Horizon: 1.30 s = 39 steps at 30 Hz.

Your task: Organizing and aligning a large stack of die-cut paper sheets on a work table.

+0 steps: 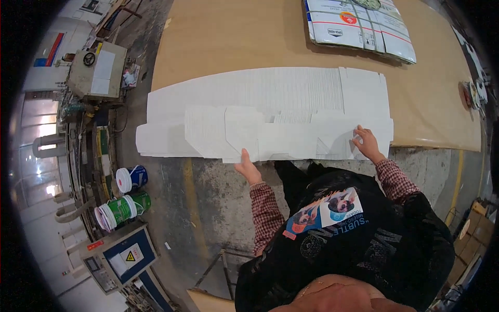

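Note:
A white folded cardboard blank (301, 138), with layered flaps and fine ridges, lies flat across the near part of the tan table. My left hand (249, 167) is at its near edge. Its thumb lies over the top of the cardboard, and the other fingers are mostly hidden at or under the edge. Toward the right end of the same blank, my right hand (369, 144) rests on top, fingers slightly bent and apart, fingertips touching the surface.
The tan table (228, 41) carries a strapped bundle of printed white cartons (358, 31) at the far right. Paint buckets (122, 210) stand on the floor to the left, near a machine (99, 73) and a control cabinet (122, 257). A metal-legged stand (224, 275) is close by me.

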Each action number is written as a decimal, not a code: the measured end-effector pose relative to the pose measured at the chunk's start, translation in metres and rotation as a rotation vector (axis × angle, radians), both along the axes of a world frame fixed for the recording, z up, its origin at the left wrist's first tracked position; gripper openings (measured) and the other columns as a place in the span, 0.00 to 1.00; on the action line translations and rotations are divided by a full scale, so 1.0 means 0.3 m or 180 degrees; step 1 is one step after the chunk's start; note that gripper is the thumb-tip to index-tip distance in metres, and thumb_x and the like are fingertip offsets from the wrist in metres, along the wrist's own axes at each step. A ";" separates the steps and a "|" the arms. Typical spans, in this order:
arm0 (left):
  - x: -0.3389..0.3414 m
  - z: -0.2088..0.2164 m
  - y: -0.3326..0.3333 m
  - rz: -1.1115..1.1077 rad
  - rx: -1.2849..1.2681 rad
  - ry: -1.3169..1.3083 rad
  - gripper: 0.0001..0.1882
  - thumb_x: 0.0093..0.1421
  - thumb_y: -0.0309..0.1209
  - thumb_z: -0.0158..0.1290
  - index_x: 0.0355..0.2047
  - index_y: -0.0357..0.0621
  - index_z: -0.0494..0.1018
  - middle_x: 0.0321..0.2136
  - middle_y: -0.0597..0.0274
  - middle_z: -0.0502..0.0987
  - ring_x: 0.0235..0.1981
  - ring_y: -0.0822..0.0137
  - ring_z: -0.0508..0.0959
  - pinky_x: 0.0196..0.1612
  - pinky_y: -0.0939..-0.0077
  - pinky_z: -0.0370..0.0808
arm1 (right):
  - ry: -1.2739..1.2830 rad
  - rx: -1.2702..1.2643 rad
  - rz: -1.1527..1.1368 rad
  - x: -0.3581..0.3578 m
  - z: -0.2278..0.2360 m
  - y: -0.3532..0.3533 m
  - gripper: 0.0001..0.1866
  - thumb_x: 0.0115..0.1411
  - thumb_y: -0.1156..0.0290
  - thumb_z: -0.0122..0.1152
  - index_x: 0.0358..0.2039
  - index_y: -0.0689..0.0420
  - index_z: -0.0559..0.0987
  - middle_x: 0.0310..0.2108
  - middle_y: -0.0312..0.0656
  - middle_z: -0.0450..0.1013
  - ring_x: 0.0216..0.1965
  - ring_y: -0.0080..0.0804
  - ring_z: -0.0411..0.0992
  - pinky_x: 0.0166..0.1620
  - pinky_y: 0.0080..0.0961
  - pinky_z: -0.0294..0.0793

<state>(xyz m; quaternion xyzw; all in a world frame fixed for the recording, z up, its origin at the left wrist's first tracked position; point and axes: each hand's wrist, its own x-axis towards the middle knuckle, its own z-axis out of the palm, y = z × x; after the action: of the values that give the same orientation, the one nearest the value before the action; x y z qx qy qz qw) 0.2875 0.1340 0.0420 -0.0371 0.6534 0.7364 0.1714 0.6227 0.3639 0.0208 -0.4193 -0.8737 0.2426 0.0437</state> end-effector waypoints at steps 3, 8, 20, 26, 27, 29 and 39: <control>-0.017 -0.008 -0.024 -0.0100 0.1162 -0.0630 0.27 0.55 0.28 0.50 0.52 0.29 0.54 0.50 0.52 0.62 0.49 0.61 0.64 0.49 0.67 0.64 | -0.0008 -0.0075 -0.0029 0.008 -0.004 0.012 0.19 0.46 0.66 0.58 0.40 0.61 0.73 0.48 0.51 0.64 0.47 0.45 0.62 0.49 0.33 0.63; -0.093 -0.080 -0.018 0.0126 0.0791 -0.1004 0.26 0.54 0.26 0.50 0.51 0.30 0.55 0.50 0.52 0.61 0.49 0.61 0.64 0.49 0.67 0.64 | 0.0100 -0.0276 -0.0180 -0.020 -0.028 0.020 0.17 0.47 0.65 0.58 0.37 0.61 0.74 0.48 0.49 0.65 0.47 0.43 0.63 0.49 0.32 0.64; -0.124 -0.137 -0.040 -0.0071 0.0966 -0.1261 0.24 0.54 0.28 0.51 0.49 0.30 0.59 0.46 0.54 0.66 0.44 0.63 0.68 0.49 0.69 0.64 | 0.0395 -0.0038 -0.0281 -0.036 -0.074 -0.004 0.17 0.47 0.66 0.58 0.38 0.60 0.73 0.49 0.46 0.65 0.49 0.43 0.62 0.49 0.31 0.64; -0.002 -0.070 0.005 -0.0404 -0.0071 0.0623 0.24 0.55 0.28 0.50 0.50 0.32 0.58 0.47 0.55 0.65 0.46 0.60 0.67 0.47 0.65 0.66 | 0.0160 -0.0135 -0.0481 0.019 -0.073 0.008 0.17 0.48 0.67 0.58 0.38 0.59 0.73 0.50 0.46 0.63 0.50 0.43 0.61 0.51 0.32 0.62; -0.033 -0.068 -0.017 -0.0241 0.0736 -0.0513 0.22 0.54 0.28 0.51 0.48 0.31 0.60 0.46 0.55 0.66 0.45 0.62 0.68 0.47 0.68 0.65 | 0.0163 -0.0133 -0.0479 0.018 -0.073 0.008 0.17 0.48 0.67 0.58 0.38 0.59 0.73 0.50 0.46 0.63 0.50 0.43 0.61 0.51 0.32 0.62; -0.065 -0.083 -0.022 -0.0075 0.1538 -0.1664 0.20 0.54 0.28 0.51 0.46 0.29 0.63 0.45 0.55 0.67 0.43 0.65 0.68 0.46 0.71 0.65 | 0.0139 -0.0131 -0.0404 0.019 -0.073 0.009 0.17 0.48 0.67 0.57 0.39 0.59 0.72 0.51 0.46 0.62 0.51 0.43 0.60 0.51 0.32 0.62; -0.028 -0.102 -0.008 -0.0289 0.0290 0.0026 0.22 0.54 0.27 0.50 0.48 0.30 0.60 0.46 0.54 0.65 0.46 0.63 0.67 0.46 0.70 0.66 | 0.0070 -0.0133 -0.0504 0.025 -0.082 -0.005 0.19 0.47 0.71 0.58 0.41 0.59 0.69 0.54 0.48 0.59 0.52 0.46 0.58 0.50 0.32 0.63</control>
<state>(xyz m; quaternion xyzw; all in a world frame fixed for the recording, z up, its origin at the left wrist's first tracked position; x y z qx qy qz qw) 0.2791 0.1317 0.0113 0.0034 0.6209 0.7570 0.2034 0.6303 0.3624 -0.0038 -0.4852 -0.8321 0.2612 0.0636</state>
